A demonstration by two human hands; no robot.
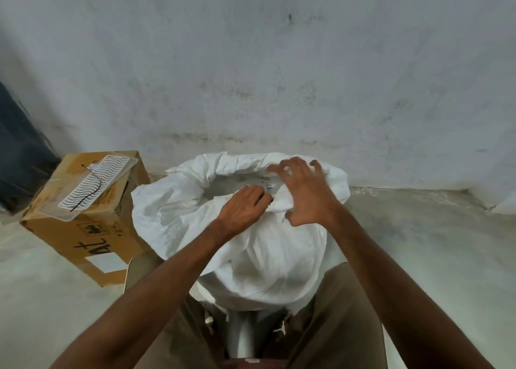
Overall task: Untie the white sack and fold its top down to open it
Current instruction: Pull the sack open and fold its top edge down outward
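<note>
Sack [251, 257] standing on floor [418, 243] by wall [251, 61], between person's knees, mouth open, top rolled down. Left hand [243, 209] gripping near rim, fingers curling into fabric. Right hand [304, 192] hovering spread, holding nothing. Box [83, 229] just left, tray [97, 184] lying on it.

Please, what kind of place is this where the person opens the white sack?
Probably a storeroom or plain back room. The white sack stands on a bare concrete floor against a stained, unpainted-looking wall, beside a cardboard box with a plastic tray on top.
</note>
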